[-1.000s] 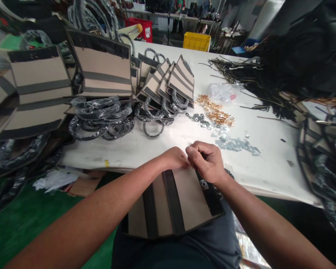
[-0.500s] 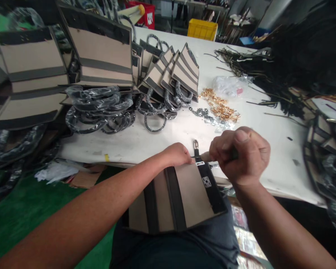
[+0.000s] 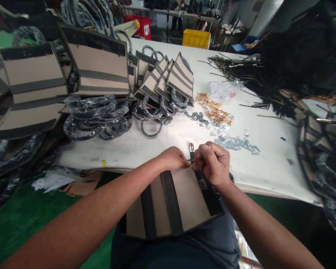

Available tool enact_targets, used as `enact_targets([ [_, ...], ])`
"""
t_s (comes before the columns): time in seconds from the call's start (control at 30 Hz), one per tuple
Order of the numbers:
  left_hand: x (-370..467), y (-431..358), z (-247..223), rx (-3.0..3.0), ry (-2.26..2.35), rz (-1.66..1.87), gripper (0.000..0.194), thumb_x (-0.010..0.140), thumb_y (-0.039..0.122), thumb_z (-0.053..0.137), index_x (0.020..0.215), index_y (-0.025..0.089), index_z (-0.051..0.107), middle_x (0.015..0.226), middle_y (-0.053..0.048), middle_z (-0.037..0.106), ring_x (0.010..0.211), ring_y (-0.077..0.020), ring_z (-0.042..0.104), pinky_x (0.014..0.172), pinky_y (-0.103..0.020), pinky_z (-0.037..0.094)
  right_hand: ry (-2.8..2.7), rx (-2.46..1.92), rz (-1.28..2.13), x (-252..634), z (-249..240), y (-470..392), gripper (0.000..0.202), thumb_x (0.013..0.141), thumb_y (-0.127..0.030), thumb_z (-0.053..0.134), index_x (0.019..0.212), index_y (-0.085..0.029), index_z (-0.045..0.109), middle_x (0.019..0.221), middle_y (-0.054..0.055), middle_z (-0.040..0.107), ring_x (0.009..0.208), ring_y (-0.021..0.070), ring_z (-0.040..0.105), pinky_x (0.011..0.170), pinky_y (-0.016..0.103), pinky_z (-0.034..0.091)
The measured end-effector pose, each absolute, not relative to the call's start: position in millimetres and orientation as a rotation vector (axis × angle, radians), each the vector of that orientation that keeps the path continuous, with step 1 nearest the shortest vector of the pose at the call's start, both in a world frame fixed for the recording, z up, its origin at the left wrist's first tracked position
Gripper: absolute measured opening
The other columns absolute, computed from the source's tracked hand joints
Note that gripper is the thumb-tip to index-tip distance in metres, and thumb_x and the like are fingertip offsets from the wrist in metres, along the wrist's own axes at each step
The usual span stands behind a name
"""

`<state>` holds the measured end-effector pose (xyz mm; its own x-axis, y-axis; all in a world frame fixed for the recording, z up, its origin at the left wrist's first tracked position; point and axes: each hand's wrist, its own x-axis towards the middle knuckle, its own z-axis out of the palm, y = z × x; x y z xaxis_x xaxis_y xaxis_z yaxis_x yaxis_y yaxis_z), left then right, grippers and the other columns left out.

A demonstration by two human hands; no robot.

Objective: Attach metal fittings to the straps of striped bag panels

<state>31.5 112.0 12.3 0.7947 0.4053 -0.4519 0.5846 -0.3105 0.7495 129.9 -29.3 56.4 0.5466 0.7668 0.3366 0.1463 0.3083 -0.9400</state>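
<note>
A white table (image 3: 140, 153) fills the middle of the room, a yellow crate (image 3: 196, 39) near its far edge. Down at the near side, the left hand (image 3: 175, 158) has its fingers drawn together, clamped on the upper edge of a panel (image 3: 189, 198). The right hand (image 3: 212, 162) is curled closed over the same edge, at the dark band; from here I can't tell what, if anything, is inside it. The panel lies on the person's lap, sloping, just below both hands, and a strap end with a metal buckle (image 3: 192, 147) pokes up between them. It's a beige, flat piece with dark stripes and dark edging, and a small square plate (image 3: 202, 184) sits on the dark band below the right hand. Beyond the hands lie flat metal bits (image 3: 238, 145) and gold-coloured pieces (image 3: 218, 115), with a clear plastic bag (image 3: 222, 91) just behind. Off to the left, similar striped panels (image 3: 103, 59) are piled with plastic-wrapped handles (image 3: 85, 129).
</note>
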Motion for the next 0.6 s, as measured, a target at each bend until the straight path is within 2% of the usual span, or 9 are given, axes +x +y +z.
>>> enact_targets([
  [0.17, 34, 114, 13, 1.970, 0.769, -0.216, 0.026, 0.068, 0.045, 0.080, 0.067, 0.019, 0.076, 0.062, 0.003, 0.063, 0.064, -0.0157, 0.054, 0.058, -0.028, 0.033, -0.826, -1.096, 0.317, 139, 69, -28, 0.043, 0.099, -0.050, 0.067, 0.067, -0.026, 0.051, 0.049, -0.004, 0.045, 0.040, 0.0131, 0.043, 0.040, 0.030, 0.037],
  [0.33, 34, 112, 14, 1.982, 0.770, -0.219, 0.022, 0.069, 0.042, 0.079, 0.069, 0.019, 0.077, 0.062, 0.003, 0.064, 0.064, -0.0160, 0.056, 0.058, -0.028, 0.034, -0.838, -1.250, 0.485, 142, 55, -24, 0.047, 0.098, -0.050, 0.068, 0.063, -0.025, 0.049, 0.048, -0.004, 0.048, 0.039, 0.0123, 0.042, 0.039, 0.028, 0.034],
  [0.43, 34, 112, 12, 1.994, 0.773, -0.212, 0.022, 0.069, 0.042, 0.080, 0.072, 0.020, 0.078, 0.066, 0.003, 0.067, 0.067, -0.0167, 0.058, 0.059, -0.028, 0.036, -0.822, -1.190, 0.452, 143, 52, -26, 0.045, 0.099, -0.051, 0.067, 0.066, -0.025, 0.048, 0.049, -0.005, 0.047, 0.041, 0.0133, 0.046, 0.040, 0.028, 0.036],
  [0.6, 35, 114, 16, 2.031, 0.765, -0.219, 0.025, 0.073, 0.043, 0.080, 0.071, 0.019, 0.076, 0.062, 0.003, 0.063, 0.064, -0.0169, 0.058, 0.057, -0.028, 0.036, -0.847, -1.220, 0.463, 143, 43, -26, 0.045, 0.098, -0.048, 0.067, 0.065, -0.025, 0.048, 0.049, -0.005, 0.049, 0.041, 0.0124, 0.044, 0.042, 0.028, 0.037],
])
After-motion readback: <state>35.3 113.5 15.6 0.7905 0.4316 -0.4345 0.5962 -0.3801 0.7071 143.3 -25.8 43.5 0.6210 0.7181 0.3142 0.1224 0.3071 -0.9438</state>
